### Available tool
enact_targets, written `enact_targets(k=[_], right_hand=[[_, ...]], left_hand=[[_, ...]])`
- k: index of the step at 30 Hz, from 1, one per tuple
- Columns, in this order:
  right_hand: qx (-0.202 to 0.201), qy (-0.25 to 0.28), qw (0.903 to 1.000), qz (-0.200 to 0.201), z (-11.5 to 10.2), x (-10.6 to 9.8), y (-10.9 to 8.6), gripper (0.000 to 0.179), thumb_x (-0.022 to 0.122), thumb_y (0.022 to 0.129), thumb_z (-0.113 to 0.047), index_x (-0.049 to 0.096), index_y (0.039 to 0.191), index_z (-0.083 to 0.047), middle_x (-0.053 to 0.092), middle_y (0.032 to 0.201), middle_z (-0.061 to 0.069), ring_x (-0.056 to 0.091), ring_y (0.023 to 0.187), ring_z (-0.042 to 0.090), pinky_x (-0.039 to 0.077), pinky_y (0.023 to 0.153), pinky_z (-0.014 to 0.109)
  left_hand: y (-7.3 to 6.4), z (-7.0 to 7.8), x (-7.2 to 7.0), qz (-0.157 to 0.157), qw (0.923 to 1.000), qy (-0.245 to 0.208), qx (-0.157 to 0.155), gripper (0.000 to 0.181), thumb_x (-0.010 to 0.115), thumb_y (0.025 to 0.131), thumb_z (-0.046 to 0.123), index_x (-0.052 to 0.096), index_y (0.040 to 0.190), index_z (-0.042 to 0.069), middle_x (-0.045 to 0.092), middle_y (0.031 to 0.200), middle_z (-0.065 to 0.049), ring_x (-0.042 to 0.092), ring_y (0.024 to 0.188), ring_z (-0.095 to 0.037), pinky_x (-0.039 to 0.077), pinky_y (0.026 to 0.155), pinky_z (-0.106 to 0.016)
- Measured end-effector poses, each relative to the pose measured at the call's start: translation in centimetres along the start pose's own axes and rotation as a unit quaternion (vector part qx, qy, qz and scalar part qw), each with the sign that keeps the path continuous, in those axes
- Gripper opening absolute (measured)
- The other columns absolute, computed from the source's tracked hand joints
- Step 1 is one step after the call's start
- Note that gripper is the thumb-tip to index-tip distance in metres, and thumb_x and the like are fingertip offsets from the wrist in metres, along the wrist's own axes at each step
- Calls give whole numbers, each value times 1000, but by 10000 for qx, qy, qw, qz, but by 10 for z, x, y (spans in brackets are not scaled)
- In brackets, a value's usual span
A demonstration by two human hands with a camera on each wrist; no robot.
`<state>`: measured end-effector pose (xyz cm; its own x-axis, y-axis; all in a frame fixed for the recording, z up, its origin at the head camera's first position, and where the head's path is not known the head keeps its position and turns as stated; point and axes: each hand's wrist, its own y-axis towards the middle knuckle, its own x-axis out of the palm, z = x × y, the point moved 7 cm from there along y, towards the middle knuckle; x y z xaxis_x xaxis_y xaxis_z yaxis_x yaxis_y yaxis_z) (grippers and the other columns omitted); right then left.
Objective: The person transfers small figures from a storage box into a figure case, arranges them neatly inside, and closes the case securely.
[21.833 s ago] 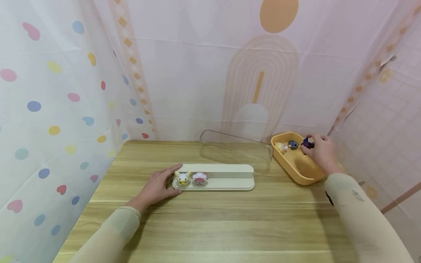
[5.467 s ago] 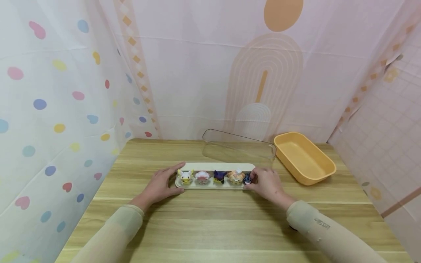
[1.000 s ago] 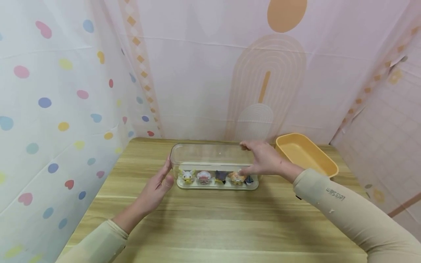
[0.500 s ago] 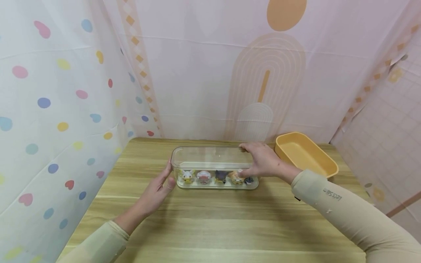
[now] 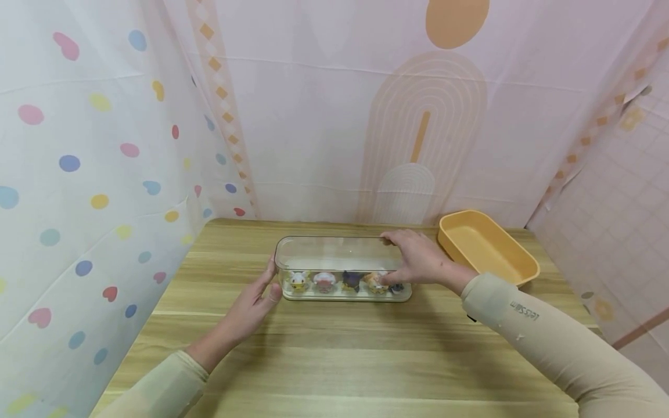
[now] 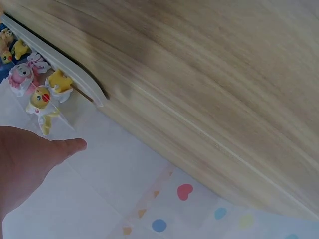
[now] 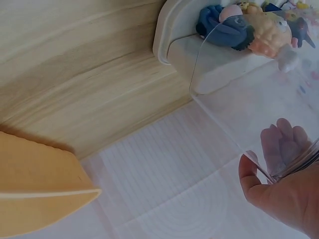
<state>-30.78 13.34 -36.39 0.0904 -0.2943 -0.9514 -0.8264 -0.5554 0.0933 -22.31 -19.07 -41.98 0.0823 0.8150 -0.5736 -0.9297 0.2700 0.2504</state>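
Observation:
A clear plastic cover [image 5: 334, 251] stands over a cream display base [image 5: 345, 298] on the table. My right hand [image 5: 420, 260] grips its right end, thumb at the front and fingers at the back edge. With fingers straight, my left hand [image 5: 251, 307] touches the cover's left end, its thumb held apart. Several small toy figures stand in a row along the base: a white-and-yellow one [image 5: 298, 281], a pink-and-white one [image 5: 324, 282], a dark purple one [image 5: 352, 281], an orange one [image 5: 374, 283] and a blue one [image 7: 224, 30]. In the right wrist view, the cover's lower edge overlaps the base.
A yellow-orange tray [image 5: 488, 247] sits at the back right of the wooden table [image 5: 345, 360], right behind the right forearm. Patterned curtains [image 5: 313, 133] hang along the table's back and sides.
Figures from the tray joined the row on the base. The cover, earlier lying behind the base, was taken up by the right hand, brought over the figures and lowered during the last second.

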Motion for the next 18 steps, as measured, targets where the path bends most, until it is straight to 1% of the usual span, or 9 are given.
enact_targets(k=[5,9,12,15,18], right_hand=[[48,-20,10000,-70,2,2,2,97,91,76,-57,57,151,-5,70,142,12,61,137,37,46,118,60],[92,-60,9997,-198,5,8,5,99,90,77,-60,56,151,-4,70,143,13,63,136,36,48,117,57],[109,-47,9994,-319,7,14,7,99,90,78,-60,55,152,-3,69,144,14,62,137,37,47,118,58],[128,81,9990,-425,9,20,9,99,90,79,-57,54,153,-3,68,145,14,60,139,38,45,120,60],[126,208,9987,-450,10,23,9,97,92,79,-54,54,153,-3,67,145,15,60,138,39,46,119,61]], left_hand=[[2,-3,1,-11,9999,-6,-101,76,43,115,45,12,170,4,23,174,-23,25,160,-50,23,128,-69],[4,-7,3,-116,9997,-7,-220,78,42,115,47,10,170,2,21,174,-23,22,161,-50,22,128,-69],[5,-11,6,-206,9991,-58,-364,79,41,115,49,8,170,2,20,174,-23,22,161,-50,21,129,-69],[4,-15,9,-308,9980,-135,-541,80,40,115,50,6,171,4,18,175,-22,21,162,-49,20,129,-68],[4,-20,11,-401,9966,-235,-685,80,38,115,50,4,171,5,16,176,-22,19,162,-49,18,130,-67]])
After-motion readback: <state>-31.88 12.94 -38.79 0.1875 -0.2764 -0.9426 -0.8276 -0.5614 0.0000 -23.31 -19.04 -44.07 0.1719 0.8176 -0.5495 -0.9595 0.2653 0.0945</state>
